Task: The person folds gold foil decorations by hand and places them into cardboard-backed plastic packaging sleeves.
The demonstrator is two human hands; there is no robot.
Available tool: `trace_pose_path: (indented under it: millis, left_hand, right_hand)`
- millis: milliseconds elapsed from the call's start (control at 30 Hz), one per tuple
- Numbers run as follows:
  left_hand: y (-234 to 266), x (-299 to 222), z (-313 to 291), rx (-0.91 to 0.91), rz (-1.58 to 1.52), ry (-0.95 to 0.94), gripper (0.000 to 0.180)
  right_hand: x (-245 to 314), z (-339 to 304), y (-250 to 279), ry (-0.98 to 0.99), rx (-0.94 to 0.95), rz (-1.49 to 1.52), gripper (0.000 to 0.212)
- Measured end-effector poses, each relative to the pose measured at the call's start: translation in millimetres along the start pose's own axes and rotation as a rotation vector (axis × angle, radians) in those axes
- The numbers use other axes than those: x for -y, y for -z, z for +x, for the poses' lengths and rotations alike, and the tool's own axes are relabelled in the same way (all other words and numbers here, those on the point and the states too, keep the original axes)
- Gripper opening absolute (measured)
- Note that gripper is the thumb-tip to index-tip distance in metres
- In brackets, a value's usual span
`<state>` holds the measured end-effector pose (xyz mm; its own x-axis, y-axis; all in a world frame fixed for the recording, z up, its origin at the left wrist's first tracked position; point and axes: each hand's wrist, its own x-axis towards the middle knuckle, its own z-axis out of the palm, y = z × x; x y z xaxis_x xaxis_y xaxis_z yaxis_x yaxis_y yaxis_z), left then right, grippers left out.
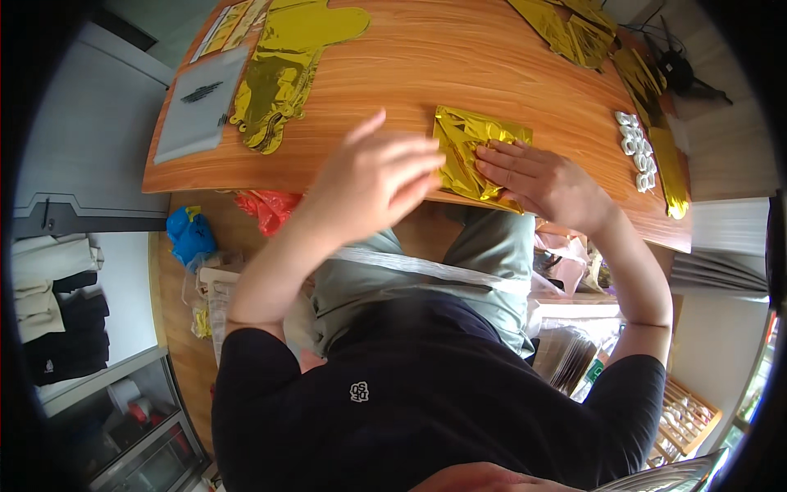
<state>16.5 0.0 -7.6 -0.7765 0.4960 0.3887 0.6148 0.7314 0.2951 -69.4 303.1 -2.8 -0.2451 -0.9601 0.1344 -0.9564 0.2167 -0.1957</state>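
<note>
A shiny gold foil piece (461,141), folded into a rough square with creases, lies at the table's near edge in front of me. My right hand (548,182) rests flat on its right part, fingers stretched out and pointing left. Just off its left edge hovers my left hand (379,176), slightly blurred, fingers extended and thumb raised, with nothing seen in it. Farther left lies a flat, unfilled gold foil balloon (283,78) with a rounded end and small tabs.
Translucent plastic bags (193,123) lie at the table's left. More gold foil (570,33) is at the far right, near small white coiled bundles (635,152) and a black cabled device (679,70). Below the wooden table (393,74) are red (270,211) and blue (190,234) plastic bags.
</note>
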Motion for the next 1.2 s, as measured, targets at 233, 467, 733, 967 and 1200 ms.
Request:
trace_pose_path:
  millis: [233,467,733,967,1200]
  left_hand:
    - [25,13,-38,-0.115,-0.051,0.117,0.034]
    - [128,143,-1,-0.221,0.224,0.459,0.034]
    - [145,356,30,0.028,0.529,0.814,0.057]
    - [106,399,56,0.065,0.356,0.908,0.061]
    - [101,399,60,0.102,0.217,0.819,0.046]
  right_hand:
    - [21,-2,-1,-0.125,-0.026,0.002,0.055]
    - [46,8,-8,-0.26,-0.114,-0.057,0.053]
    - [71,0,-34,-0.35,-0.28,-0.111,0.036]
    - [76,-23,-48,-0.5,-0.3,-0.132,0.039]
    - [76,-19,-49,-0.551,-0.324,-0.109,0.043]
